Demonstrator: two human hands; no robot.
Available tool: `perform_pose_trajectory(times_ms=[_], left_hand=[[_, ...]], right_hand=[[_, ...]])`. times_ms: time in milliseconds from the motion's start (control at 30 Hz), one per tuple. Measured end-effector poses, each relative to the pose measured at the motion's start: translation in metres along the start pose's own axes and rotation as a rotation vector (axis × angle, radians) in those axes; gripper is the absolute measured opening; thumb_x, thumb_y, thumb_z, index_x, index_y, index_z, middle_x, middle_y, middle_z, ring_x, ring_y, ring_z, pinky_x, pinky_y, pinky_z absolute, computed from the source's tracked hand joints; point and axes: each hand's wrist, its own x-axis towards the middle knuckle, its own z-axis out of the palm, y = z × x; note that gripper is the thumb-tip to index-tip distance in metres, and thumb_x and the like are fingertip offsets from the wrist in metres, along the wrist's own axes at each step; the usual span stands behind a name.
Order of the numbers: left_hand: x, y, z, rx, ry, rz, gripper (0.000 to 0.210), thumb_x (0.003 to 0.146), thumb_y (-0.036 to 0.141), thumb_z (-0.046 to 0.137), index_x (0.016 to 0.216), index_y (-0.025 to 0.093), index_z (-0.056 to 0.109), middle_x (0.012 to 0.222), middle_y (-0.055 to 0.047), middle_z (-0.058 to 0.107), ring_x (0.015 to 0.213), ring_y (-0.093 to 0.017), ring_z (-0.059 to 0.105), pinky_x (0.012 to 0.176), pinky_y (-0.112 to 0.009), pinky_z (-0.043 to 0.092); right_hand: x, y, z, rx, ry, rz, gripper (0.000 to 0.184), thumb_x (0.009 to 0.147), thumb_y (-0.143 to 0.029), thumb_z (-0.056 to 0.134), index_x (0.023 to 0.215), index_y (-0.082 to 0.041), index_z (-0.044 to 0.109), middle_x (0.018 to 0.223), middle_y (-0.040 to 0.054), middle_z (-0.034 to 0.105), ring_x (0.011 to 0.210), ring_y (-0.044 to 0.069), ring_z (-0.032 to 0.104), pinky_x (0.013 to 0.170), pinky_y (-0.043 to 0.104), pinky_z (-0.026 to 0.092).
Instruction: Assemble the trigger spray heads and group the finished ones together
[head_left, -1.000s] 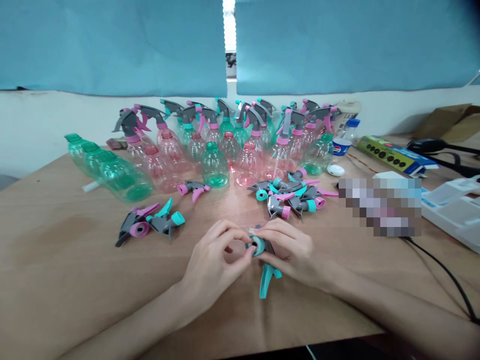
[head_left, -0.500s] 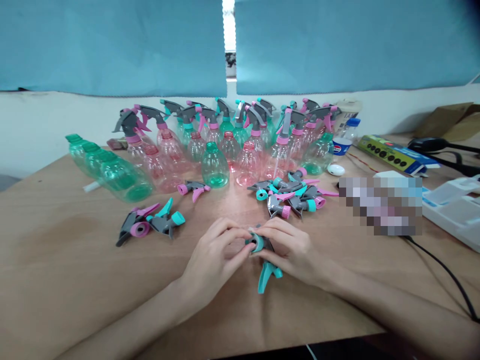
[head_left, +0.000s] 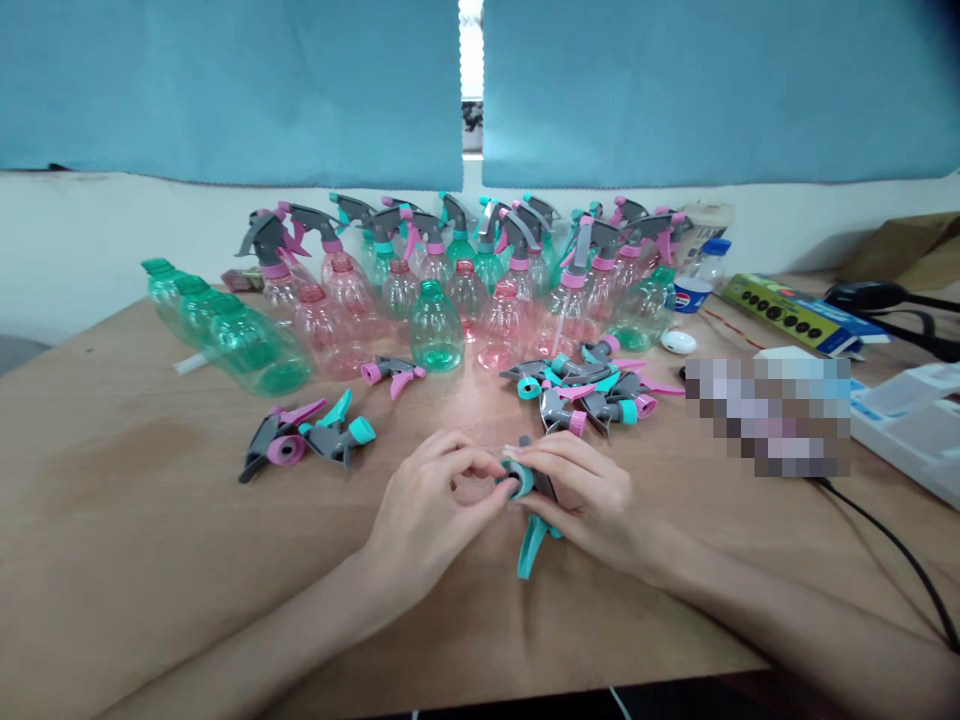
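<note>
Between my two hands is a grey and teal trigger spray head [head_left: 534,545], its trigger pointing down toward me. My left hand [head_left: 435,500] pinches the teal collar with thumb and fingertips, and the collar's dark opening faces left. Around the grey body from the other side closes my right hand [head_left: 589,495]. Loose spray heads [head_left: 577,385] lie in a pile just beyond, in grey with pink or teal parts. Two more, one with a pink collar [head_left: 285,450] and one with a teal collar [head_left: 361,430], rest to the left.
Clear green and pink bottles, several with spray heads fitted, crowd the back; a capless green bottle [head_left: 436,330] stands in front. Overlapping green bottles [head_left: 255,335] stand at left. To the right are a Pepsi bottle [head_left: 691,295], a yellow-blue box [head_left: 787,315], a white case [head_left: 911,420] and a black cable [head_left: 900,545].
The view has shifted slightly, moving the scene a little to the right. Both hands keep hold of the spray head, and its teal collar shows a bit more between the fingers.
</note>
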Motion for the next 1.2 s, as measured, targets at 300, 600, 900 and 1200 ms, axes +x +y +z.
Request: perform_pose_trajectory(times_ms=[300,600,900,1200], left_hand=[[-0.006,-0.002,0.005,-0.101,0.027,0.199,0.013,0.087,0.018,0.055,0.084,0.020,0.068,0.084,-0.002,0.058,0.078,-0.014,0.058,0.072,-0.027,0.048],[-0.006,-0.003,0.001,0.045,0.108,0.350,0.012,0.085,0.013,0.053,0.083,0.018,0.063,0.079,-0.002,0.055,0.074,-0.015,0.053,0.067,-0.027,0.047],[-0.007,-0.002,0.001,0.038,0.060,0.441,0.015,0.084,0.009,0.052,0.086,0.017,0.065,0.079,-0.004,0.059,0.076,-0.016,0.053,0.070,-0.029,0.048],[-0.010,-0.005,0.007,0.045,0.086,0.409,0.020,0.088,0.007,0.048,0.099,0.016,0.063,0.087,-0.005,0.060,0.080,-0.016,0.053,0.072,-0.029,0.047]], right_hand=[[-0.002,0.003,-0.001,0.054,-0.037,0.040,0.029,0.086,-0.021,0.061,0.115,-0.018,0.058,0.100,0.0084,0.068,0.093,0.020,0.064,0.080,0.035,0.056],[-0.003,0.003,-0.005,0.084,-0.025,0.092,0.027,0.085,-0.025,0.062,0.112,-0.019,0.061,0.099,0.0083,0.067,0.092,0.020,0.064,0.081,0.036,0.056],[-0.004,0.002,-0.005,0.106,-0.054,0.118,0.029,0.084,-0.024,0.064,0.113,-0.021,0.061,0.100,0.0074,0.068,0.093,0.021,0.065,0.082,0.036,0.056],[-0.004,0.000,-0.003,0.106,-0.043,0.152,0.028,0.082,-0.023,0.066,0.109,-0.018,0.062,0.098,0.0080,0.067,0.091,0.020,0.064,0.081,0.035,0.055]])
